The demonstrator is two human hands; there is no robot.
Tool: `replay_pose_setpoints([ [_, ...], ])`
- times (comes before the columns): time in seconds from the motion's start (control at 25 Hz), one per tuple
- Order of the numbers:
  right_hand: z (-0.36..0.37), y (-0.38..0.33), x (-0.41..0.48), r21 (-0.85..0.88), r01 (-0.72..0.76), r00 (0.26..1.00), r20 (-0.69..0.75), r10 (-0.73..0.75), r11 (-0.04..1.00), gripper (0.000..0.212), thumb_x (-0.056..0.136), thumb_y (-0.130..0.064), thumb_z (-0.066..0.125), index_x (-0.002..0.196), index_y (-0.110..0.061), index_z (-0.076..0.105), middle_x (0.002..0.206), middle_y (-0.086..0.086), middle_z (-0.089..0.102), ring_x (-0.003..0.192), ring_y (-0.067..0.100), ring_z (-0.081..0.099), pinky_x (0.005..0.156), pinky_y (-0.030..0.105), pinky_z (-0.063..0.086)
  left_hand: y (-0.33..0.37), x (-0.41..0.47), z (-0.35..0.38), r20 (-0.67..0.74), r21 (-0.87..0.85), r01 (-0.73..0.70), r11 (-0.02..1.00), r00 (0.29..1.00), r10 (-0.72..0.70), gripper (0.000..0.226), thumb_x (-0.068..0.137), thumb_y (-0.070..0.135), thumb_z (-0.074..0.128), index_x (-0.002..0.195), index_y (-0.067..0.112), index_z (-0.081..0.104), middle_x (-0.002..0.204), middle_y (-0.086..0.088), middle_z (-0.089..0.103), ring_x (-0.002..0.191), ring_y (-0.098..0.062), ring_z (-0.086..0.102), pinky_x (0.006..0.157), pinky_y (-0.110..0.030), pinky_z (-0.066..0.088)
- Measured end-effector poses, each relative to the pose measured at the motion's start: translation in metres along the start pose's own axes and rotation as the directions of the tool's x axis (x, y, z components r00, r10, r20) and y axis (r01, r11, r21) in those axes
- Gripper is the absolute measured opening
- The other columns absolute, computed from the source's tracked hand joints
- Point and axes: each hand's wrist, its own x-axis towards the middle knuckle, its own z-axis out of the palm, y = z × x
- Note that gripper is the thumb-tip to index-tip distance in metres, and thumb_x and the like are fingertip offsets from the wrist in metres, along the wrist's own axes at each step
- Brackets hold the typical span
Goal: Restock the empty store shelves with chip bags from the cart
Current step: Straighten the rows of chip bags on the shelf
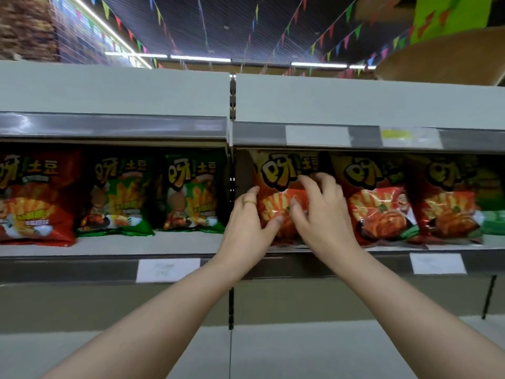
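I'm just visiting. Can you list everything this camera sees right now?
Orange-red chip bags: three, orange-red, right bay of the shelf.
Leftmost bag: one of those three, held by both hands.
Green chip bags: two, green, left bay.
Red chip bag: one, red, far left.
Shelf: one, grey-white, under the bags.
Price labels: several, white, on rails.
Bunting: multicoloured, under the ceiling.
Ring: one, gold, left hand.
Left hand: grips the bag's left side.
Right hand: grips its front.
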Motion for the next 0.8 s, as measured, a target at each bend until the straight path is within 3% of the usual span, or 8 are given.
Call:
replay_pose_setpoints([
  [0.08,0.004,0.012,-0.004,0.028,-0.091,0.958,0.276,0.080,0.995,0.059,0.095,-0.037,0.044,0.148,-0.025,0.021,0.152,0.016,0.013,0.138,0.034,0.019,0.112,0.044,0.024,0.003,0.005,0.015,0.035,-0.046,0.112,0.993,0.993,-0.110,0.080,0.089,0.035,0.060,0.151,0.019,0.011,0.151,-0.005,0.027,0.136,-0.020,0.033,0.109,-0.031,0.030],
  [0.2,0.012,0.020,-0.008,0.071,-0.096,0.907,0.418,0.058,0.993,0.065,0.096,-0.043,0.040,0.148,-0.035,0.001,0.155,0.009,-0.007,0.142,0.032,0.009,0.112,0.045,0.026,-0.003,0.014,0.025,0.056,-0.157,0.259,0.953,0.966,-0.253,0.085,0.089,0.032,0.062,0.152,0.019,0.006,0.152,-0.007,0.029,0.136,-0.023,0.035,0.111,-0.042,0.034],
  [0.28,0.016,0.020,-0.007,0.056,-0.095,0.899,0.433,0.061,0.994,0.064,0.096,-0.046,0.038,0.148,-0.037,0.001,0.155,0.006,-0.009,0.141,0.032,0.012,0.103,0.043,0.036,-0.001,0.019,0.026,0.023,-0.278,0.324,0.904,0.943,-0.331,0.082,0.089,0.033,0.061,0.151,0.018,0.009,0.152,-0.009,0.030,0.136,-0.024,0.036,0.110,-0.043,0.035],
  [0.4,0.019,0.018,-0.004,0.004,-0.091,0.911,0.403,0.082,0.996,0.062,0.094,-0.049,0.040,0.146,-0.039,0.008,0.153,0.006,-0.003,0.136,0.032,0.020,0.089,0.040,0.045,0.005,0.032,0.021,-0.003,-0.319,0.388,0.865,0.912,-0.410,0.075,0.090,0.041,0.056,0.149,0.013,0.019,0.148,-0.010,0.036,0.134,-0.026,0.038,0.109,-0.035,0.034],
  [0.48,0.020,0.016,-0.001,0.006,-0.091,0.920,0.384,0.082,0.996,0.062,0.093,-0.049,0.044,0.144,-0.039,0.011,0.151,0.006,-0.001,0.133,0.031,0.023,0.086,0.037,0.046,0.008,0.044,0.018,0.028,-0.392,0.434,0.811,0.887,-0.461,0.066,0.092,0.044,0.052,0.143,0.008,0.030,0.133,-0.010,0.050,0.120,-0.026,0.049,0.098,-0.035,0.042],
  [0.56,0.021,0.015,-0.001,0.026,-0.107,0.913,0.399,0.088,0.994,0.064,0.091,-0.048,0.048,0.143,-0.039,0.013,0.150,0.006,-0.001,0.132,0.031,0.023,0.091,0.038,0.043,0.006,0.059,0.017,0.116,-0.562,0.499,0.660,0.837,-0.534,0.056,0.094,0.048,0.045,0.133,0.009,0.044,0.113,-0.008,0.060,0.103,-0.025,0.058,0.090,-0.036,0.047],
  [0.68,0.016,0.010,0.001,0.050,-0.143,0.914,0.389,0.112,0.988,0.073,0.084,-0.047,0.059,0.143,-0.036,0.016,0.148,0.009,0.001,0.134,0.033,0.021,0.107,0.044,0.027,0.000,0.078,0.017,0.244,-0.734,0.548,0.400,0.764,-0.598,0.058,0.086,0.063,0.048,0.115,0.015,0.060,0.100,-0.010,0.066,0.094,-0.029,0.062,0.087,-0.042,0.049],
  [0.8,0.009,0.007,0.019,0.185,-0.286,0.931,0.287,0.226,0.940,0.076,0.082,-0.053,0.058,0.140,-0.017,0.023,0.143,0.015,0.018,0.132,0.033,0.027,0.109,0.046,0.027,-0.006,0.097,0.018,0.287,-0.750,0.558,0.356,0.759,-0.584,0.058,0.085,0.061,0.052,0.111,0.011,0.064,0.089,-0.013,0.068,0.079,-0.027,0.065,0.065,-0.033,0.051],
])
